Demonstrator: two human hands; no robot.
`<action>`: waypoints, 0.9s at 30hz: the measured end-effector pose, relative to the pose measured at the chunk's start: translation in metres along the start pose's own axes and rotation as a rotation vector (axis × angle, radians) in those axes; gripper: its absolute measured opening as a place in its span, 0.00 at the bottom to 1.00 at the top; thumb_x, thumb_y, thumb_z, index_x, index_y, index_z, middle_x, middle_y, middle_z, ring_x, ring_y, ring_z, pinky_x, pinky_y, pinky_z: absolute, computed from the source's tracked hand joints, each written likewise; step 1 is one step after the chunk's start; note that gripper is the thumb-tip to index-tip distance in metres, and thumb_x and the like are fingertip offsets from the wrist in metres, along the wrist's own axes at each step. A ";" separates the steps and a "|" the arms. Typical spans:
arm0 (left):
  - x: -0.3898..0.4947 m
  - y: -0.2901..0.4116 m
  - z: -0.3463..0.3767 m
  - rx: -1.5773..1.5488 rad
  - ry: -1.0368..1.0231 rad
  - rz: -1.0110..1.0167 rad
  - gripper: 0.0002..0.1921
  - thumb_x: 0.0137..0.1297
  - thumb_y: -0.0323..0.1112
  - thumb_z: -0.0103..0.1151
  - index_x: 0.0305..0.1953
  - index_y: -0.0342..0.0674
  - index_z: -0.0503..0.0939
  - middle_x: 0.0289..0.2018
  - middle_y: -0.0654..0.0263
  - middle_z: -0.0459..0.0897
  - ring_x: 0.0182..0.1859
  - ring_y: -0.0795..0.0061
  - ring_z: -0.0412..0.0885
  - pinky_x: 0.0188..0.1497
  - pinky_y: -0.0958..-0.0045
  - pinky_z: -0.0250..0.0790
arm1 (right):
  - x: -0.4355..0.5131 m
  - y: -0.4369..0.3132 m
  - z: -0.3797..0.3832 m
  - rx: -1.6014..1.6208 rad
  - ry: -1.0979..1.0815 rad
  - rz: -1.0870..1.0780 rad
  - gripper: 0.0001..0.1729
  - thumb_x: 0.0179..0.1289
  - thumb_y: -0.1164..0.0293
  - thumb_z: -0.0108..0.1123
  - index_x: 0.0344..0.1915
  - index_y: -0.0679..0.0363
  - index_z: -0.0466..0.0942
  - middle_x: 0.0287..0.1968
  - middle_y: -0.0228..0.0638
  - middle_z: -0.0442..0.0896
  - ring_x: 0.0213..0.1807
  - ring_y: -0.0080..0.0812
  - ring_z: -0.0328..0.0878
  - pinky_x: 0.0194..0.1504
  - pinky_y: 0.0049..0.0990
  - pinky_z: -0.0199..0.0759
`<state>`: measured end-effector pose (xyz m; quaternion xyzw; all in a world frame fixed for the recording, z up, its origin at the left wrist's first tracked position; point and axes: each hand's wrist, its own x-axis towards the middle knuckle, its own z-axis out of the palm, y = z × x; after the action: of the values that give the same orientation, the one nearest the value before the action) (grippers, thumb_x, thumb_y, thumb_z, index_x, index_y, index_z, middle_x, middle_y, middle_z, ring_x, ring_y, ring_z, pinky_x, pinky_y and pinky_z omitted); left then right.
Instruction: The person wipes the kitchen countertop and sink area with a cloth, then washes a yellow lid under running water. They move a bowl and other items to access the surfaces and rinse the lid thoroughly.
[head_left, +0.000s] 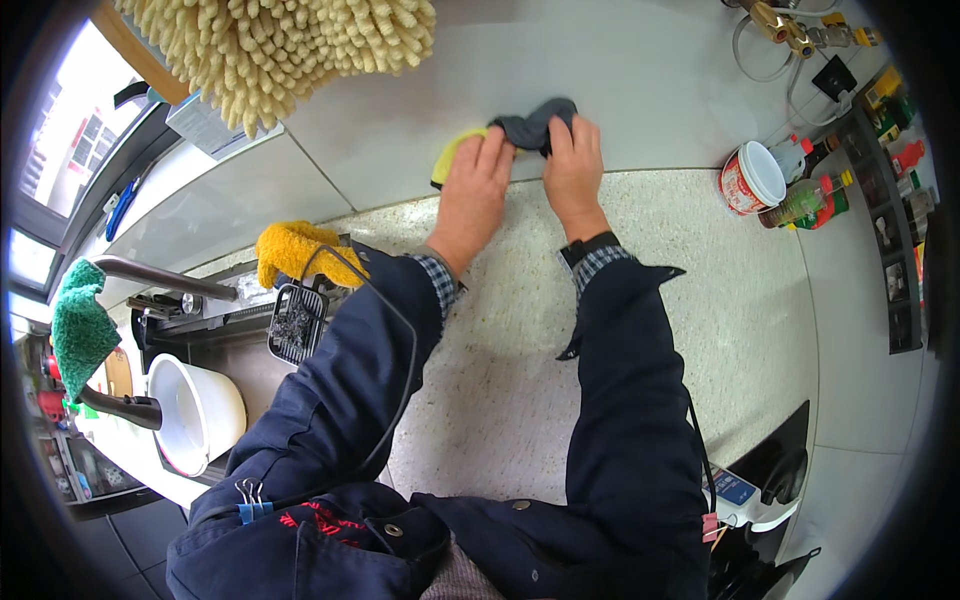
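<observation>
Both my hands reach forward to a microfibre cloth (532, 129), grey on one side and yellow-green on the other, against the pale tiled wall just above the speckled countertop (502, 360). The yellow-green part lies under my left hand (474, 184), whose fingers press or pinch the cloth's left portion. My right hand (574, 169) grips the bunched grey part with thumb and fingers. A dark watch strap circles my right wrist. Part of the cloth is hidden under the fingers.
Left are a sink (255, 375), a white bucket (199, 412), a tap with a green cloth (84, 330), and a yellow cloth (307, 253). A yellow chenille mitt or mop head (300, 45) hangs upper left. A white tub (752, 178) and bottles (806, 196) stand right.
</observation>
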<state>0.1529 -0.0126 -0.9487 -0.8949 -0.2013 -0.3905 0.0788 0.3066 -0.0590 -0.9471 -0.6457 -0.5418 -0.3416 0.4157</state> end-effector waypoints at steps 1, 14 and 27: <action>-0.006 0.005 0.009 0.002 -0.060 -0.011 0.22 0.55 0.25 0.50 0.53 0.26 0.74 0.58 0.54 0.68 0.58 0.55 0.67 0.63 0.61 0.61 | -0.014 0.006 -0.002 0.005 -0.055 0.045 0.19 0.47 0.83 0.57 0.42 0.59 0.76 0.42 0.44 0.73 0.46 0.47 0.73 0.45 0.40 0.72; -0.074 0.015 0.035 -0.041 -0.346 -0.352 0.26 0.59 0.29 0.47 0.60 0.26 0.67 0.63 0.47 0.63 0.67 0.49 0.58 0.71 0.51 0.46 | -0.059 -0.035 0.033 0.096 -0.522 0.455 0.09 0.52 0.76 0.58 0.34 0.66 0.71 0.34 0.54 0.76 0.40 0.57 0.75 0.43 0.47 0.70; -0.115 -0.027 -0.023 -0.217 -0.115 -0.697 0.21 0.57 0.30 0.56 0.50 0.27 0.65 0.49 0.42 0.65 0.52 0.41 0.62 0.57 0.51 0.55 | -0.043 -0.145 0.068 0.336 -0.736 0.186 0.14 0.46 0.68 0.67 0.32 0.63 0.77 0.31 0.50 0.81 0.35 0.53 0.80 0.39 0.45 0.74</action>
<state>0.0558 -0.0293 -1.0170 -0.7961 -0.4556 -0.3622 -0.1660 0.1559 -0.0049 -0.9898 -0.6942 -0.6418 0.0441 0.3230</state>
